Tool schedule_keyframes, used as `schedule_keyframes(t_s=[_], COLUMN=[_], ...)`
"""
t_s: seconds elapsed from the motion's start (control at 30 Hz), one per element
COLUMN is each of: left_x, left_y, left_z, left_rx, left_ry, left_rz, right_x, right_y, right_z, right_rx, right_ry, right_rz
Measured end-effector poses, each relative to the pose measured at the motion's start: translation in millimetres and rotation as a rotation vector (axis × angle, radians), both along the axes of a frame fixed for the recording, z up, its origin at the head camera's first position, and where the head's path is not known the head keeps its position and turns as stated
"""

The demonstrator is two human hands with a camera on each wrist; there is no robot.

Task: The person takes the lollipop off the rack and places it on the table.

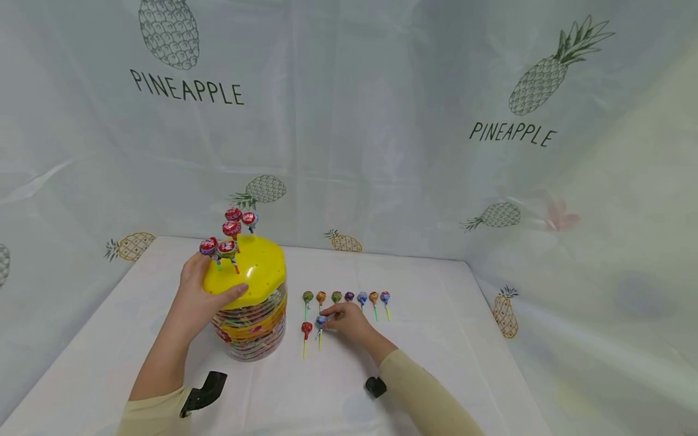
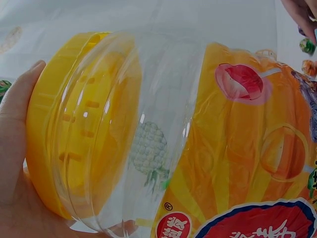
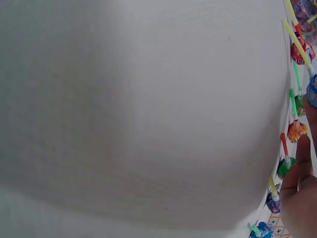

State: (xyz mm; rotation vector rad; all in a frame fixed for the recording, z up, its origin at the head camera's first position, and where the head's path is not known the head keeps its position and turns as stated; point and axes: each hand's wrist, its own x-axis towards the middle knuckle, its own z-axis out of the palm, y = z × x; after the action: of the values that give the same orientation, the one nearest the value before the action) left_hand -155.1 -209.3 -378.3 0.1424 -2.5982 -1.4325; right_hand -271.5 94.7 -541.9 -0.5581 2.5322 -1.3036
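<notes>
My left hand (image 1: 197, 298) grips the yellow lid (image 1: 264, 263) of a clear plastic candy jar (image 1: 256, 339), with the thumb laid over the lid's near side. Several wrapped lollipops (image 1: 231, 227) stand upright in the top of the lid. In the left wrist view the jar's orange label (image 2: 233, 148) and clear wall show up close. Right of the jar, my right hand (image 1: 351, 325) pinches a blue-wrapped lollipop (image 1: 321, 321) by its head, its yellow stick pointing toward me. Beside it on the left lies a red lollipop (image 1: 306, 327).
Behind the right hand, several lollipops (image 1: 349, 297) lie in a row on the white tabletop (image 1: 431, 351), sticks toward me. A pineapple-print curtain (image 1: 371, 121) hangs behind and around the table. A black wrist device (image 1: 206, 392) sits on the left forearm.
</notes>
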Motion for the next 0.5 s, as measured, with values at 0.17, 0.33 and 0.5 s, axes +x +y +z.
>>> schedule_keyframes(t_s=[0.17, 0.33, 0.5], left_x=[-0.4, -0.9, -0.3], left_y=[-0.1, 0.4, 0.6], left_z=[1.4, 1.7, 1.7], left_rx=[-0.003, 0.005, 0.006], left_ry=[-0.003, -0.020, -0.012], left_rz=[0.003, 0.007, 0.003], right_x=[-4.1, -6.2, -7.4], right_y=[-3.5, -4.1, -3.9], right_z=[-1.4, -0.8, 0.8], right_rx=[0.094, 0.122, 0.141], right_ry=[0.066, 0.115, 0.111], right_rz=[0.046, 0.086, 0.110])
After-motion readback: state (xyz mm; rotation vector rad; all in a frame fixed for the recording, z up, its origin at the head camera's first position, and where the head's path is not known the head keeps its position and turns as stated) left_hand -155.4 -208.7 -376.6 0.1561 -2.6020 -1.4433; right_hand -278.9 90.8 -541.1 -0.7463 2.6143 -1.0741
